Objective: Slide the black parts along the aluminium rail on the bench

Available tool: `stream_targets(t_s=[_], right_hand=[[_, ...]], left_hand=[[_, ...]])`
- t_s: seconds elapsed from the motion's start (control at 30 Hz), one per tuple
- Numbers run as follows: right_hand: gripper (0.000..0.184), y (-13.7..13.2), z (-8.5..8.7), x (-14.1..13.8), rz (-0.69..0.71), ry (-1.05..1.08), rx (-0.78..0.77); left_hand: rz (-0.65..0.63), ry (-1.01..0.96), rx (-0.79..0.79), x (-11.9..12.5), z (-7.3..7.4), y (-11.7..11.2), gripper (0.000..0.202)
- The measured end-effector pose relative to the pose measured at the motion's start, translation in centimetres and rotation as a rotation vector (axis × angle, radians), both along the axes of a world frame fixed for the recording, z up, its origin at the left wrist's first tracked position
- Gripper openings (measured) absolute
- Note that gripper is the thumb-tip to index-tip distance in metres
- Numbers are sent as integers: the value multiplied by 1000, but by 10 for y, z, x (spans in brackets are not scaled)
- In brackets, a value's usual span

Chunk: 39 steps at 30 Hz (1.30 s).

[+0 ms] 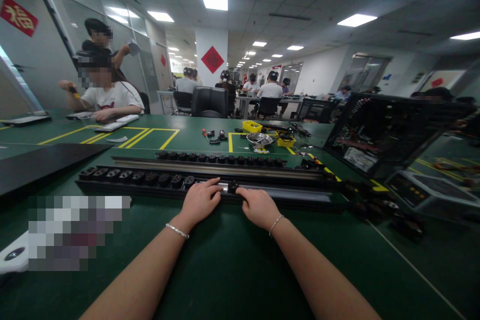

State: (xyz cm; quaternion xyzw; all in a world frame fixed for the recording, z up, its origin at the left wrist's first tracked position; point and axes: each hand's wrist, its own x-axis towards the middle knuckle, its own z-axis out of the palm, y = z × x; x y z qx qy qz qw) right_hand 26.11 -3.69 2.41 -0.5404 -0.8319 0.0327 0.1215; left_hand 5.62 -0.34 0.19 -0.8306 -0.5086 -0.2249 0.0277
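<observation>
In front of me lies a long black power strip housing (131, 191), an open metal channel with a row of black socket modules (151, 179) seated along its left part. One separate socket module (233, 187) sits in the channel between my hands. My left hand (199, 201) rests on the channel left of this module, its fingers stretched out along the bare metal. My right hand (260, 206) has its fingers curled, with the index finger and thumb at the module's right side. Farther right, the bare channel (296, 195) continues without modules.
Behind it lie a second long channel (262, 172) and another row of sockets (221, 159). A metal bowl (259, 139) and yellow bin (251, 127) stand beyond. At right are loose black parts (407, 222) and an open black case (390, 135). A co-worker (112, 97) sits at left.
</observation>
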Motion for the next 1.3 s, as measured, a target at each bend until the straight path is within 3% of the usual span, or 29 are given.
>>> stream_targets(t_s=[1.3], right_hand=[[41,2,3,23,-1,-16,-67]], left_hand=[[-4,-10,-3,-1,1,0,32]])
